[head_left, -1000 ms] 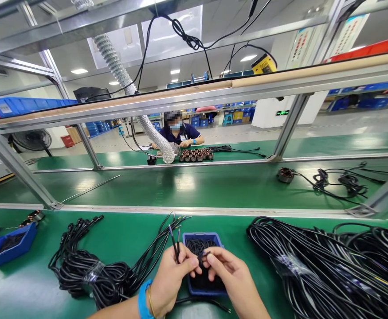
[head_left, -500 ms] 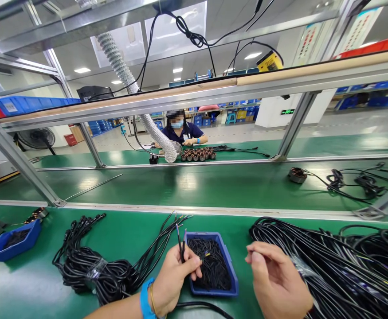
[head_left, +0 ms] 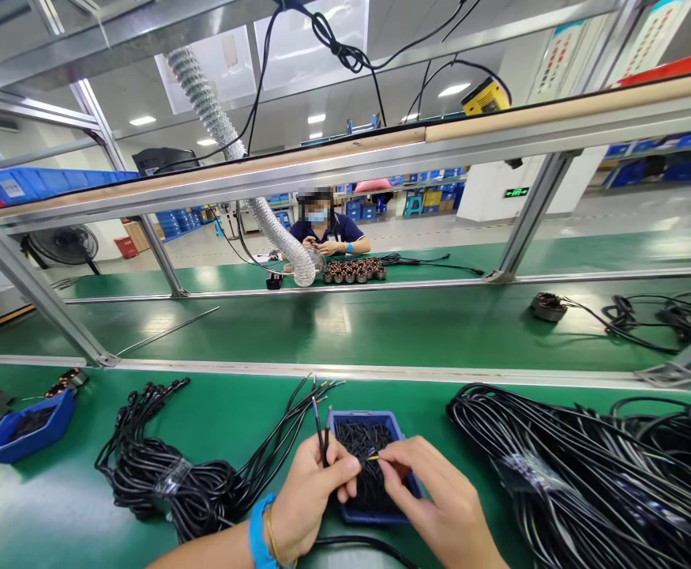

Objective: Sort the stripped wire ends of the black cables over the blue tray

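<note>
My left hand point(head_left: 306, 498), with a blue wristband, is closed on the stripped end of a black cable point(head_left: 320, 431); two thin leads stick up from its fingers and a yellow lead points right. My right hand point(head_left: 433, 494) pinches at the tip of that yellow lead point(head_left: 372, 457), fingers pressed together. Both hands hover over a small blue tray point(head_left: 407, 478) filled with short black sleeves. The cable's lower run passes under my left wrist.
A taped bundle of black cables point(head_left: 173, 478) lies left of the tray, a large heap of cables point(head_left: 587, 474) right. Another blue tray point(head_left: 22, 427) sits far left. Beyond a metal rail lies a green belt with a coil part point(head_left: 548, 306); a person point(head_left: 327, 229) sits opposite.
My right hand, which had drawn away to the right half a second ago, has come back to the yellow lead. The left hand has kept its hold almost still.
</note>
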A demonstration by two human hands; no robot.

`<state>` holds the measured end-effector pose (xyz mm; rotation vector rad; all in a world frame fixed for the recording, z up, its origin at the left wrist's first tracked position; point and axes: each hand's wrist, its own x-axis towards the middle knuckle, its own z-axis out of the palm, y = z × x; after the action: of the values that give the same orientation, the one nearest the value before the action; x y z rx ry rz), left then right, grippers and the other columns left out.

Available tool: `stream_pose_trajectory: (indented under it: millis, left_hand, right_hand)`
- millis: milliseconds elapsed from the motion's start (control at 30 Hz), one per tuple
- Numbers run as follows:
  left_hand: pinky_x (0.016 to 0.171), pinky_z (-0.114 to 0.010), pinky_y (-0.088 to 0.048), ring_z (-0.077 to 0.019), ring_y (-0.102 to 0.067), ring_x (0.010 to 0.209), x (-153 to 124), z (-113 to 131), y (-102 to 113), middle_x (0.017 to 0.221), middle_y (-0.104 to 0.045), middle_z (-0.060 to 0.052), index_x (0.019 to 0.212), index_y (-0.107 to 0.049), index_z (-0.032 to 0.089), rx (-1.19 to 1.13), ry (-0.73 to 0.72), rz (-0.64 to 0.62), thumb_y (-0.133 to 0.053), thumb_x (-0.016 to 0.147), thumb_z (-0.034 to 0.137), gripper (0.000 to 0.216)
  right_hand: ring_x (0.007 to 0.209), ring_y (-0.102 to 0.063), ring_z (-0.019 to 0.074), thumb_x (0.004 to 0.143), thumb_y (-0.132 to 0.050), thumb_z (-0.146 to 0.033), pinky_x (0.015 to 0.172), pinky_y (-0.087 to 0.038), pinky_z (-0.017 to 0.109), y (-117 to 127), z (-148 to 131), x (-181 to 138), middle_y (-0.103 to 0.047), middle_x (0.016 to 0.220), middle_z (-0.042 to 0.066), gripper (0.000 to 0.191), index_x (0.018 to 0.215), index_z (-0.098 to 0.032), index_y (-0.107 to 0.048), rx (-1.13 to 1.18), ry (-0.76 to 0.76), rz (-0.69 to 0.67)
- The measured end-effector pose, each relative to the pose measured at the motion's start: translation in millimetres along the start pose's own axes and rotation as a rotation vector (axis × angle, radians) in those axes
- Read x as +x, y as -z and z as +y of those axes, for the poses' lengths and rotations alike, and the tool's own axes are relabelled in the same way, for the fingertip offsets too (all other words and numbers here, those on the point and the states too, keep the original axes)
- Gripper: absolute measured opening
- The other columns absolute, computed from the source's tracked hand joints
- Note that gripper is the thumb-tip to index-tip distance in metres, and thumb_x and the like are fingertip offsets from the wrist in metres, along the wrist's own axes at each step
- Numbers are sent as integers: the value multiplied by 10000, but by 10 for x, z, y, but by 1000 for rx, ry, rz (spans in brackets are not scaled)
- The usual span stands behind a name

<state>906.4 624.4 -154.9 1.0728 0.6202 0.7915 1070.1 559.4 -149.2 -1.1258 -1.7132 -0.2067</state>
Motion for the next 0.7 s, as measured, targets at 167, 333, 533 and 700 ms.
stream_pose_trajectory:
  millis: [167, 333, 533, 700]
  left_hand:
    - [502, -207, -328, -78, -471, 537, -2, 26, -18, 604, -532, 44, 722, -453, 190, 1, 16, 6, -819, 687, 398, 423]
    - [485, -202, -316, -73, -463, 530, -6, 45, -23, 628, -535, 33, 848, -595, 126, 38, 68, -3, -832, 661, 420, 422]
    - [489, -207, -285, -69, -429, 503, -12, 30, -3, 555, -532, 32, 900, -662, 96, 23, 74, 6, -831, 658, 437, 451]
    - [487, -212, -276, -74, -437, 505, -17, 37, -6, 553, -538, 23, 900, -684, 89, 19, 72, 15, -831, 659, 433, 445]
  right_hand:
    - [629, -562, 120, 903, -554, -72, 587, -483, 242, 10, 20, -16, -606, 718, -8, 149, 855, -214, -552, -47, -6, -51]
    - [643, -579, 120, 900, -552, -80, 610, -491, 241, -12, 30, -58, -606, 718, -11, 150, 839, -217, -552, -99, -25, -62]
    - [656, -707, 124, 908, -609, -181, 612, -593, 193, -48, 84, -123, -721, 793, -3, 94, 979, -235, -639, 98, -263, 41]
    - [743, -758, 139, 902, -630, -232, 687, -620, 175, -24, 65, -94, -777, 870, 8, 172, 1073, -250, -639, 239, -370, 101]
